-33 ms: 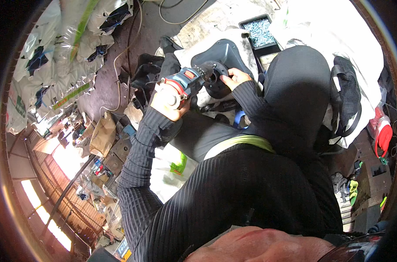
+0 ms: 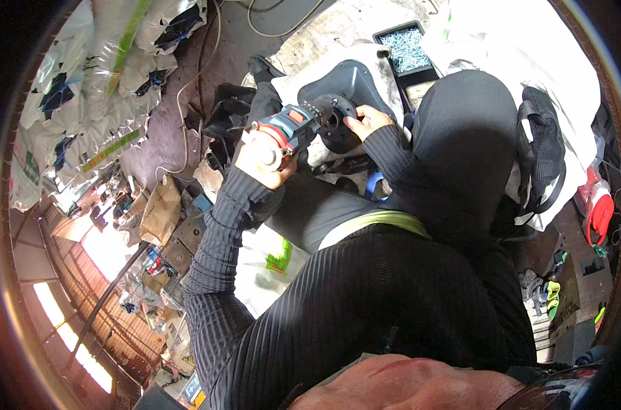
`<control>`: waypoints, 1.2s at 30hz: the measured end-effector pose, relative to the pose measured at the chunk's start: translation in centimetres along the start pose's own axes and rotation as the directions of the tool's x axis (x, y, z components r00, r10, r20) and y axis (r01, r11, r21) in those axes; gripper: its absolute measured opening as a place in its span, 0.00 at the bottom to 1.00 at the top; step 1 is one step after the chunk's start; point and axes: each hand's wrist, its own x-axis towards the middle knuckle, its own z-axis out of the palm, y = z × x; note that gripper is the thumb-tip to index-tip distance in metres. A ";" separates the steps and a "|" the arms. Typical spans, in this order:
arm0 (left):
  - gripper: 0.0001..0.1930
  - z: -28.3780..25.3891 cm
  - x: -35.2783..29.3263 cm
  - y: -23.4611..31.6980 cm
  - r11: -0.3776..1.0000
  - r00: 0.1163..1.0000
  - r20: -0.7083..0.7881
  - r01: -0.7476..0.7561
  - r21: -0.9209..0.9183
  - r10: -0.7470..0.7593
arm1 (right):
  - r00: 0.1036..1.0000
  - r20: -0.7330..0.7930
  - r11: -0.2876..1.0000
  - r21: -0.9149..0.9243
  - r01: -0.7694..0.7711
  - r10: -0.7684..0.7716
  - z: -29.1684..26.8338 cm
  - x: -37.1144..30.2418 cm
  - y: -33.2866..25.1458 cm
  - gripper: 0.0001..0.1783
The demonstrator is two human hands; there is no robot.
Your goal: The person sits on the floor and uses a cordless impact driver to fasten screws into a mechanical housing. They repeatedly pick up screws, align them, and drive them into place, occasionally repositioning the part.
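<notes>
My left hand [image 2: 261,165] is wrapped round a cordless drill driver [image 2: 291,127], blue-grey with a red ring. The drill's dark nose points right, against or very near a black round flange [image 2: 340,142]; its bit tip is hidden. My right hand [image 2: 372,123] pinches the flange's right edge between thumb and fingers. Behind the flange sits a dark grey moulded plastic part [image 2: 348,78] with a hollow, angular shape. It rests on a whitish pad [image 2: 291,87] in front of my knees.
A black tray [image 2: 434,74] holding many small bluish screws stands beyond the part. White sheeting [image 2: 529,48] spreads at the right, near a black strap [image 2: 546,147]. Large plastic-wrapped bundles [image 2: 85,75] fill the far left. A pale cable [image 2: 182,102] crosses the floor. Clutter and a brown paper bag [image 2: 161,212] lie left.
</notes>
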 end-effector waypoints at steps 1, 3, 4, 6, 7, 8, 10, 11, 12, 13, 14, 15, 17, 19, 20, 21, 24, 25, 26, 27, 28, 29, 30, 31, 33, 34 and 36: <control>0.14 -0.3 0.4 0.3 0.996 0.998 0.000 0.064 -0.066 -0.065 | 1.000 0.006 0.999 -0.038 0.018 -0.017 -0.2 0.0 -0.1 0.14; 0.13 -0.8 1.2 1.1 0.963 0.981 0.003 0.190 -0.194 -0.193 | 0.998 0.018 0.991 -0.118 0.063 -0.061 -0.6 0.2 -0.4 0.16; 0.13 -1.0 1.8 1.8 0.936 0.959 0.027 0.283 -0.210 -0.284 | 0.998 0.006 0.987 -0.152 0.057 -0.057 -0.4 0.6 0.1 0.16; 0.13 -0.4 2.9 1.9 0.901 0.935 0.040 0.351 -0.257 -0.353 | 0.997 -0.016 0.979 -0.190 0.077 -0.082 -0.7 0.8 0.5 0.16; 0.14 0.2 3.4 1.1 0.897 0.937 0.025 0.342 -0.280 -0.349 | 0.994 -0.015 0.972 -0.211 0.106 -0.111 -0.6 1.2 0.3 0.16; 0.14 0.7 3.2 0.8 0.893 0.938 0.008 0.332 -0.304 -0.346 | 0.989 -0.002 0.973 -0.179 0.146 -0.148 -1.0 1.4 0.0 0.17; 0.18 -0.6 2.1 2.9 0.659 0.840 -0.005 0.422 -0.623 -0.543 | 0.987 0.018 0.958 -0.238 0.160 -0.160 -0.4 2.8 1.3 0.18; 0.19 -1.7 1.9 4.4 0.551 0.787 -0.059 0.374 -0.746 -0.614 | 0.984 -0.008 0.943 -0.285 0.171 -0.180 -0.3 3.2 1.7 0.19; 0.21 -2.2 1.0 5.6 0.525 0.747 -0.055 0.411 -0.745 -0.663 | 0.985 0.021 0.940 -0.294 0.171 -0.172 0.0 3.1 1.6 0.20; 0.20 -2.3 -0.1 7.1 0.465 0.705 -0.011 0.456 -0.759 -0.709 | 0.987 0.054 0.939 -0.303 0.162 -0.153 0.5 2.4 1.5 0.21; 0.20 -2.5 -1.3 8.5 0.396 0.655 0.037 0.500 -0.770 -0.754 | 0.977 0.038 0.921 -0.328 0.209 -0.208 0.6 2.1 1.2 0.24; 0.20 -2.6 -2.6 9.9 0.324 0.605 0.086 0.535 -0.780 -0.792 | 0.967 0.025 0.882 -0.403 0.243 -0.255 0.8 2.9 1.8 0.27; 0.21 -1.5 -5.2 11.9 0.434 0.664 -0.060 0.415 -0.800 -0.745 | 0.921 0.033 0.837 -0.406 0.367 -0.388 0.2 5.4 3.5 0.30; 0.25 2.0 -6.9 13.9 0.504 0.690 -0.105 0.407 -0.762 -0.716 | 0.957 0.030 0.879 -0.387 0.278 -0.289 -1.7 8.0 4.7 0.31; 0.27 3.9 -9.0 15.7 0.467 0.692 -0.090 0.379 -0.799 -0.716 | 0.983 0.059 0.958 -0.223 0.180 -0.171 -1.0 6.4 3.5 0.31; 0.33 4.8 -10.8 18.0 0.448 0.700 -0.047 0.403 -0.798 -0.712 | 0.994 0.103 0.996 -0.070 0.050 -0.043 -0.7 4.1 2.4 0.30; 0.36 7.1 -14.1 22.9 0.373 0.759 0.087 0.412 -0.831 -0.645 | 0.954 0.239 0.982 -0.015 0.188 -0.179 -1.2 2.3 1.7 0.24; 0.38 9.6 -15.1 24.0 0.376 0.777 0.080 0.388 -0.841 -0.624 | 0.955 0.283 0.995 -0.006 0.096 -0.090 -1.2 0.8 0.6 0.20; 0.38 9.9 -16.0 23.6 0.437 0.808 0.067 0.384 -0.813 -0.586 | 0.921 0.366 0.987 0.129 0.092 -0.134 -1.9 0.1 0.0 0.16; 0.39 9.7 -17.1 22.8 0.493 0.836 0.062 0.379 -0.784 -0.545 | 0.879 0.443 0.965 0.256 0.062 -0.175 -2.4 -0.6 -0.6 0.11; 0.38 8.4 -18.0 22.5 0.416 0.740 -0.066 0.299 -0.859 -0.670 | 0.820 0.528 0.935 0.354 0.024 -0.221 -2.7 -1.6 -1.8 0.09; 0.38 9.9 -18.3 20.8 0.334 0.676 -0.184 0.098 -0.938 -0.713 | 0.753 0.600 0.896 0.443 -0.032 -0.270 -2.8 -2.4 -3.1 0.07; 0.40 9.6 -18.4 19.8 0.161 0.585 -0.112 0.032 -0.986 -0.803 | 0.743 0.608 0.900 0.436 -0.016 -0.281 -2.3 -3.2 -4.2 0.09; 0.41 9.5 -17.6 18.3 0.107 0.490 -0.102 -0.019 -0.994 -0.865 | 0.677 0.667 0.910 0.414 0.012 -0.312 -0.6 -5.7 -6.3 0.13; 0.39 7.6 -15.9 17.1 -0.132 0.501 -0.044 -0.312 -0.941 -0.864 | 0.646 0.687 0.926 0.369 0.084 -0.332 2.3 -8.1 -8.2 0.16; 0.33 7.5 -14.8 16.3 -0.054 0.417 -0.138 -0.415 -0.908 -0.898 | 0.640 0.706 0.945 0.310 0.106 -0.304 4.0 -9.1 -9.0 0.17; 0.23 7.2 -13.7 14.8 0.056 0.244 -0.231 -0.564 -0.824 -0.942 | 0.595 0.758 0.960 0.264 0.096 -0.268 6.8 -12.0 -10.5 0.19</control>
